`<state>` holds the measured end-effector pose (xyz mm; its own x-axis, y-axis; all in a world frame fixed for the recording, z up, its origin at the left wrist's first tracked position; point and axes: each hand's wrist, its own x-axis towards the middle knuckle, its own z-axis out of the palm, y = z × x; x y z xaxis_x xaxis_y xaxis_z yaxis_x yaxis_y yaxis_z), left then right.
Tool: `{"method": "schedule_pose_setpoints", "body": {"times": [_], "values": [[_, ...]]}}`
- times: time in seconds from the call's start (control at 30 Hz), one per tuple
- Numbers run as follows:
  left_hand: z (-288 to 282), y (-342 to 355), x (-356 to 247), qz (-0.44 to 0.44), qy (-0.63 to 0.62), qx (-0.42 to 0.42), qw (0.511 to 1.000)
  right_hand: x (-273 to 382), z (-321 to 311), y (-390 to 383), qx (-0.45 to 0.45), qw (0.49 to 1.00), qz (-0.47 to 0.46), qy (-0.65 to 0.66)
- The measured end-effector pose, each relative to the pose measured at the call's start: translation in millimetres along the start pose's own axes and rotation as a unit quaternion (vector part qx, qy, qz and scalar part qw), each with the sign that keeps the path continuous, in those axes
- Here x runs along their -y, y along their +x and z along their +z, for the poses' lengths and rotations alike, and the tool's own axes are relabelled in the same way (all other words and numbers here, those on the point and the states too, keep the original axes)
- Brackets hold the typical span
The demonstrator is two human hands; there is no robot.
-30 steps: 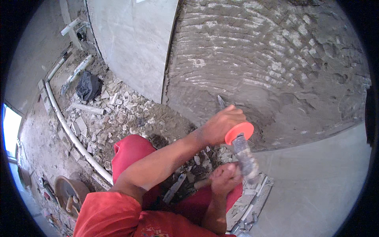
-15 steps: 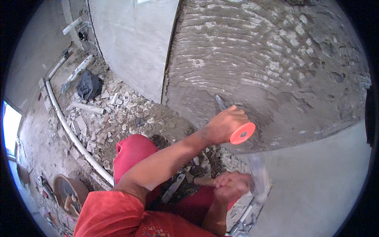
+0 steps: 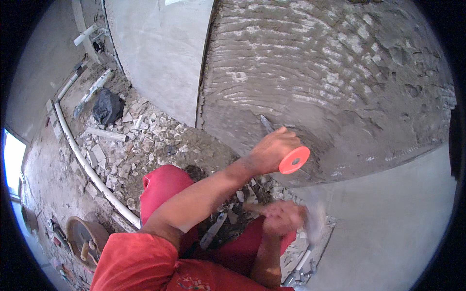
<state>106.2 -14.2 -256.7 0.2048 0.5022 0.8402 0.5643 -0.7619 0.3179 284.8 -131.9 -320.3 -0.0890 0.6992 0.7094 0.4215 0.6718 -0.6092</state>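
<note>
My left hand (image 3: 276, 151) is closed around a chisel with an orange round hand guard (image 3: 294, 160). The flat metal tip of the chisel (image 3: 266, 122) pokes out beyond my fingers, against a surface of ridged grey mortar (image 3: 272, 68). Lower down, my right hand (image 3: 284, 217) grips the wooden handle (image 3: 253, 207) of a hammer. The hammer's head (image 3: 315, 218) is smeared by motion, below the guard and apart from it.
Broken tile rubble (image 3: 145, 131) covers the ground at left, with a black plastic bag (image 3: 108, 106) and a long white pipe (image 3: 87, 167). A round bucket (image 3: 80, 230) holding tools stands lower left. Smooth grey panels (image 3: 160, 53) border the mortar.
The hammer in my right hand has shifted slightly upward, its head still blurred. My left hand keeps its hold on the chisel, and the whole view has drifted a little.
</note>
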Motion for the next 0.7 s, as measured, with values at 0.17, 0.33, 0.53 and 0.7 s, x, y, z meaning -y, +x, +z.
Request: {"method": "schedule_pose_setpoints", "body": {"times": [0.17, 0.33, 0.53, 0.7], "values": [[-12, -9, 1, 0.006, -0.011, 0.032, 0.999, 48, 11, 10, -0.041, 0.925, 0.280, 0.253], [-2, -4, 2, -0.003, 0.000, 0.017, 1.000, 42, 19, 17, -0.015, 0.979, 0.125, 0.163], [0, -1, 0, -0.027, -0.002, 0.031, 0.999, 35, 10, 23, -0.076, 0.929, 0.245, 0.268], [5, 1, -1, -0.048, 0.004, 0.022, 0.999, 37, 16, 30, -0.066, 0.896, 0.309, 0.313]]}}
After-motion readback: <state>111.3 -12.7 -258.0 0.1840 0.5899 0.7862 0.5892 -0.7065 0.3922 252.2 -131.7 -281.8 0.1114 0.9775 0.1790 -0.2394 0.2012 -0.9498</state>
